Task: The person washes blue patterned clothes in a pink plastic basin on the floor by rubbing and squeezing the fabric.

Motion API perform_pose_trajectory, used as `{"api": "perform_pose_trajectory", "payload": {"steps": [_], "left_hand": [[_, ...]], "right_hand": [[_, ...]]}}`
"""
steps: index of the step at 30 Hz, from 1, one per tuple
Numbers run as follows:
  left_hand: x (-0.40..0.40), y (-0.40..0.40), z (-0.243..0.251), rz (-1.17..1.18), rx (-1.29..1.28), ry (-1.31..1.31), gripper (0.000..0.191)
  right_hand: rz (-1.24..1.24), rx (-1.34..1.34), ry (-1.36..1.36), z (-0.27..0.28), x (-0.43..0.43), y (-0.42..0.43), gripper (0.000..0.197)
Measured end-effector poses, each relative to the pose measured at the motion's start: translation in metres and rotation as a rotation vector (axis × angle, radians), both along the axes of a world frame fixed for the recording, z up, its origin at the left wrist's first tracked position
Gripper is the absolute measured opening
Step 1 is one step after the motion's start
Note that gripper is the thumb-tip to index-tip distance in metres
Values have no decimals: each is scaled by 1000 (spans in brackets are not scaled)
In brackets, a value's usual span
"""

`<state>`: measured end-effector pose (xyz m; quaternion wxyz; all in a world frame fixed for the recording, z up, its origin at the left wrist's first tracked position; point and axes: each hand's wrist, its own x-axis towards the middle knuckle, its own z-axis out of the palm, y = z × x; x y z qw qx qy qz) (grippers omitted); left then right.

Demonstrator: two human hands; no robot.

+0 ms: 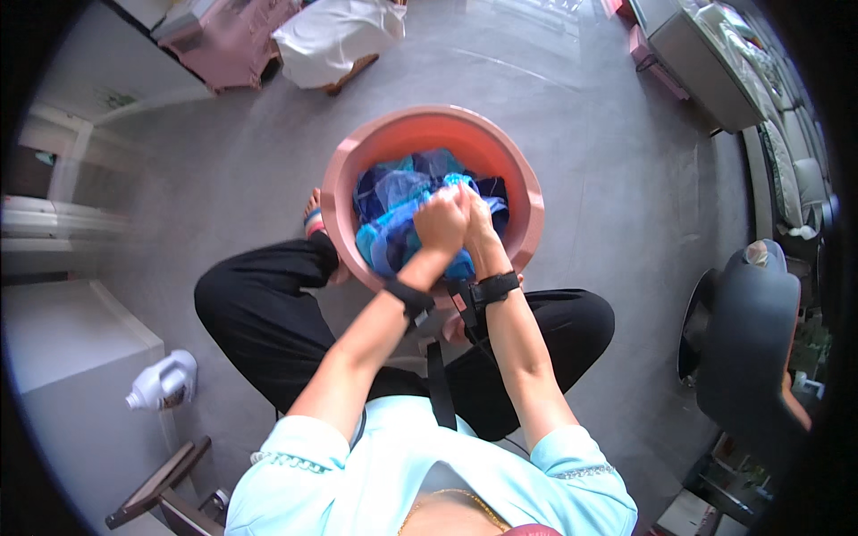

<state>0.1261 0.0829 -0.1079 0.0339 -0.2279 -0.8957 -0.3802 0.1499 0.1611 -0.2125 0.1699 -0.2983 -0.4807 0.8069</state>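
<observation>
A round pink plastic tub [429,115] stands on the floor between my legs. Blue, navy and turquoise fabric [395,191] lies bunched inside it. Over the tub, my left hand [442,218] is closed on part of the blue fabric. My right hand [478,213] presses against it from the right side, its fingers closed on the same fabric. A bit of bright blue cloth shows just beyond the knuckles. Both wrists wear black straps.
A white plastic jug [164,380] is on the left, beside a pale cabinet [80,335]. To the right stands a dark grey chair [747,335]. A stool with white cloth [335,40] and a pink piece of furniture [224,47] are at the top left.
</observation>
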Motion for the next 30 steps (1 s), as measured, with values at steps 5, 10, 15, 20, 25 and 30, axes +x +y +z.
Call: {"api": "perform_pose_trajectory", "payload": {"steps": [5, 10, 15, 20, 25, 30], "left_hand": [[-40, -14, -6, 84, -60, -161, 33], [26, -3, 11, -106, 101, 13, 34], [-86, -22, -29, -292, 85, -215, 38], [-124, -35, -32, -135, 109, -351, 54], [-129, -55, -29, -87, 157, -14, 35], [-52, -64, -25, -212, -143, -194, 31]], "right_hand": [[-105, -313, -396, 93, -5, -34, 28], [10, 11, -146, 54, 17, -2, 22], [67, -236, -495, 101, 7, 3, 46], [-228, 143, -461, 107, 19, 41, 57], [-262, 600, -507, 82, 24, 53, 50], [234, 469, -663, 75, 44, 41, 35]]}}
